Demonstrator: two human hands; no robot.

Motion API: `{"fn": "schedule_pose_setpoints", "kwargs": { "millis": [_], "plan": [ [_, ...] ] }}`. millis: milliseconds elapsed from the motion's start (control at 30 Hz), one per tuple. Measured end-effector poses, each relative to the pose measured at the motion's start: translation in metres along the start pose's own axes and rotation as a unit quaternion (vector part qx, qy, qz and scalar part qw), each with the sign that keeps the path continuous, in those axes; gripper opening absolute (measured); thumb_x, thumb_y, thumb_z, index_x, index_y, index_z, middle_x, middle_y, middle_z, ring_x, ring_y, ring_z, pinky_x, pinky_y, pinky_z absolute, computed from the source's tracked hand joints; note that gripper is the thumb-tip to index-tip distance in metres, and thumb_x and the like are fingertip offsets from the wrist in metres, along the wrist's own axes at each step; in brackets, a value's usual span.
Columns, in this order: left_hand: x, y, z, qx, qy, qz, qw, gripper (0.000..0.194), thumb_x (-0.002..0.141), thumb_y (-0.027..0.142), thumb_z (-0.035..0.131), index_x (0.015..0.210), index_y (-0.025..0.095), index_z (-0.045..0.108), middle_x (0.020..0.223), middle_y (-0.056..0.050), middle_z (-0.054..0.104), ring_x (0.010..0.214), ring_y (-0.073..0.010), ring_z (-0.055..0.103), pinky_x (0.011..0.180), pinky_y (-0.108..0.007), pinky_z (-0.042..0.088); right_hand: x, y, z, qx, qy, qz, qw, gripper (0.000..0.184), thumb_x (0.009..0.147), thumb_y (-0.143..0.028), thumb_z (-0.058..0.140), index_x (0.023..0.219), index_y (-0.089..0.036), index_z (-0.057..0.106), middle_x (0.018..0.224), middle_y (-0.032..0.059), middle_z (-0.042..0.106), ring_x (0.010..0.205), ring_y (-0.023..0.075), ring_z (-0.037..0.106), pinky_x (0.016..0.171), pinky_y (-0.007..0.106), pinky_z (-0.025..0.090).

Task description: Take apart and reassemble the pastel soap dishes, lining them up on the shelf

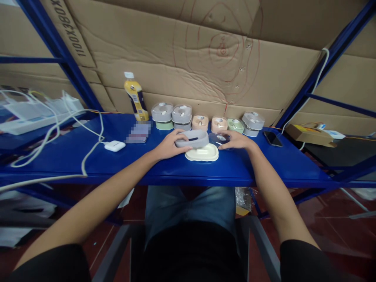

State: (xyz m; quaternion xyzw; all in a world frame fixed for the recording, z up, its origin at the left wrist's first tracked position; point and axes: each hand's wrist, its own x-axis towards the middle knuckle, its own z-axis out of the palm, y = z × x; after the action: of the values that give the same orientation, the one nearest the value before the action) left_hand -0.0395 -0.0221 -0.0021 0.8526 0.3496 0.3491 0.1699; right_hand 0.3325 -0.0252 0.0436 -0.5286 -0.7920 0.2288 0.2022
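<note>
Between thumb and fingers, my left hand grips a grey oval plastic box body with a dark slot in it. This box body is tilted over a cream oval base on the blue table; whether the two touch, I cannot tell. My right hand is closed on the edge of a clear plastic lid with a round label, just right of the grey piece. Part of the lid is hidden by the fingers.
Behind my hands, a row of small clear-lidded boxes includes a grey stack, a peach box and a green box. A yellow bottle, white earphone case and cables stand left; a phone lies right.
</note>
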Motion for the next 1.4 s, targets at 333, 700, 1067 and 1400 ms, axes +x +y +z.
{"fn": "schedule_pose_setpoints", "kwargs": {
  "millis": [333,700,1067,1400],
  "plan": [
    [0.007,0.029,0.03,-0.028,-0.046,0.029,0.998,0.083,0.078,0.061,0.094,0.146,0.024,0.063,0.153,-0.016,0.067,0.146,-0.042,0.064,0.128,-0.062,0.049,-0.005,-0.022,0.006,0.084,0.102,-0.117,0.984,0.09,0.076,-0.061,0.092,0.155,-0.024,0.072,0.159,0.0132,0.073,0.146,0.0368,0.068,0.128,0.059,0.05],
    [0.006,0.021,0.047,-0.095,-0.032,-0.021,0.995,0.143,0.059,0.062,0.108,0.173,0.022,0.029,0.162,-0.028,0.06,0.153,-0.053,0.059,0.123,-0.071,0.051,-0.007,-0.054,0.039,-0.005,0.009,-0.193,0.981,0.09,0.073,-0.058,0.098,0.155,-0.03,0.074,0.142,0.0117,0.078,0.131,0.0388,0.073,0.12,0.062,0.055],
    [0.01,0.02,0.045,-0.105,-0.043,-0.02,0.993,0.158,0.051,0.061,0.111,0.176,0.019,0.025,0.162,-0.03,0.059,0.155,-0.0549,0.056,0.128,-0.074,0.044,-0.002,-0.051,0.049,-0.041,0.007,-0.232,0.972,0.089,0.081,-0.062,0.094,0.16,-0.028,0.07,0.138,0.0127,0.075,0.13,0.0372,0.072,0.117,0.057,0.056],
    [0.006,0.018,0.044,-0.101,-0.045,-0.043,0.993,0.149,0.057,0.063,0.107,0.176,0.019,0.028,0.163,-0.029,0.061,0.155,-0.0541,0.056,0.127,-0.073,0.046,-0.015,-0.032,0.042,-0.038,-0.02,-0.214,0.976,0.108,0.077,-0.066,0.098,0.172,-0.036,0.055,0.156,0.0112,0.072,0.137,0.042,0.071,0.122,0.065,0.054]
  ]
}}
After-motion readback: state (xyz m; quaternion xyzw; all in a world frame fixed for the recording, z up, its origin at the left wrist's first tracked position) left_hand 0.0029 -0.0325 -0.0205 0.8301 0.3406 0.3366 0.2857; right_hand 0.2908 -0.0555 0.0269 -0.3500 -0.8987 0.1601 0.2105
